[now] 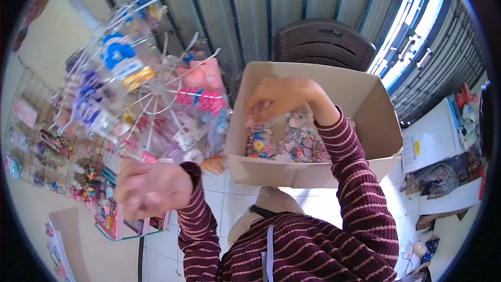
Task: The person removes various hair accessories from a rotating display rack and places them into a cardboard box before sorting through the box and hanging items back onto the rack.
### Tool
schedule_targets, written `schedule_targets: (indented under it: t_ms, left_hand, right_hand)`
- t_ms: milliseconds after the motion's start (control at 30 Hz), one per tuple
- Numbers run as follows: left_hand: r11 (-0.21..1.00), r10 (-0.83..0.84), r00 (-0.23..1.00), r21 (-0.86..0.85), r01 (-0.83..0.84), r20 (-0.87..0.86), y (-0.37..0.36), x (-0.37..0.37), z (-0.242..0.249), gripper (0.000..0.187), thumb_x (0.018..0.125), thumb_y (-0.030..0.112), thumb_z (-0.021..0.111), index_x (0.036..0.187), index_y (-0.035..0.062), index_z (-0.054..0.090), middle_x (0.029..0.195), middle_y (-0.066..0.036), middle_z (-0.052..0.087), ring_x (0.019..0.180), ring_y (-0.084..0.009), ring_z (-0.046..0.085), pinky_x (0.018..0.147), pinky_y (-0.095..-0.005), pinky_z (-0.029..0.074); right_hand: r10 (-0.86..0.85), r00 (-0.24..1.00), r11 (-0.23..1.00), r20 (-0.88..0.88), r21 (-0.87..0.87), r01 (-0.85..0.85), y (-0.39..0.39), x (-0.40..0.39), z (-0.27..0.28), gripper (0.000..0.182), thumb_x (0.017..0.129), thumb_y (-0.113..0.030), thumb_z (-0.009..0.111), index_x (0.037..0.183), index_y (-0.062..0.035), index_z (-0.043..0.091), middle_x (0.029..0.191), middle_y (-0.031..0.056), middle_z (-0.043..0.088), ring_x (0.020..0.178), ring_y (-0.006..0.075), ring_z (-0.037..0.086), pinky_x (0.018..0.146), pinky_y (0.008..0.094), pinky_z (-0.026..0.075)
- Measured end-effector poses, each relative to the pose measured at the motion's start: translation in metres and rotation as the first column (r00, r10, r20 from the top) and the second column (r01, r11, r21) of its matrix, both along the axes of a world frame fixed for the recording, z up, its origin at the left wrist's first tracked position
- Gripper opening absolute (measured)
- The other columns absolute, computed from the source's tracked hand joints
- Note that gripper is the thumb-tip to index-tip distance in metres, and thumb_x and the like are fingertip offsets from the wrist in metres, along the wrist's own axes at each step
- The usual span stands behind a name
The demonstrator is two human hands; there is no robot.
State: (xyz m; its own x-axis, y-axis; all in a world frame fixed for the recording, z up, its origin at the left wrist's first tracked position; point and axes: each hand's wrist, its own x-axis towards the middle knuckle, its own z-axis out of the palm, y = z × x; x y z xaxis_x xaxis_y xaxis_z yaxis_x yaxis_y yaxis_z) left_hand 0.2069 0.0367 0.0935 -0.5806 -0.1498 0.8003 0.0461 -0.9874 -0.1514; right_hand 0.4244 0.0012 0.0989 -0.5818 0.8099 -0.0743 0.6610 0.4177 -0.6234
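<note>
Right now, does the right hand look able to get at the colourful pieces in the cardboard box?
Probably yes: the right hand is over the open cardboard box, with no lid covering the colourful pieces.

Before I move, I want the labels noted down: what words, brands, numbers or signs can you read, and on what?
"A", probably: large white letter on the blue hanging pack; its smaller print is blurred.
Purple-and-white pack: too blurred.
Yellow label and white board around it: too small.
Cardboard box: no readable text.
</note>
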Motion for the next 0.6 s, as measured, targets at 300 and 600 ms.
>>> schedule_targets:
  t_ms: [300,600]
  left_hand:
    - [0.8,-0.575,0.539,-0.561,0.214,-0.615,0.034,0.178,-0.086,0.022,0.069,0.018,0.058,0.086,0.0069,0.049,0.069,-0.01,0.053,0.057,-0.0227,0.049,0.054,-0.0334,0.038]
    - [0.543,-0.797,-0.469,-0.111,-0.832,-0.381,0.122,0.223,-0.29,0.028,0.068,0.017,0.054,0.089,-0.0003,0.054,0.09,-0.02,0.054,0.084,-0.0344,0.052,0.073,-0.0415,0.042]
  right_hand:
    - [-0.271,0.962,0.948,0.022,-0.166,0.271,-0.003,0.136,-0.093,0.022,0.075,-0.021,0.051,0.086,-0.0046,0.059,0.082,0.0077,0.06,0.075,0.0179,0.056,0.066,0.0284,0.044]
    - [-0.567,0.822,0.792,0.059,-0.236,0.563,0.017,0.169,-0.277,0.023,0.072,-0.023,0.049,0.084,-0.0054,0.057,0.082,0.0124,0.058,0.079,0.026,0.055,0.07,0.0347,0.041]
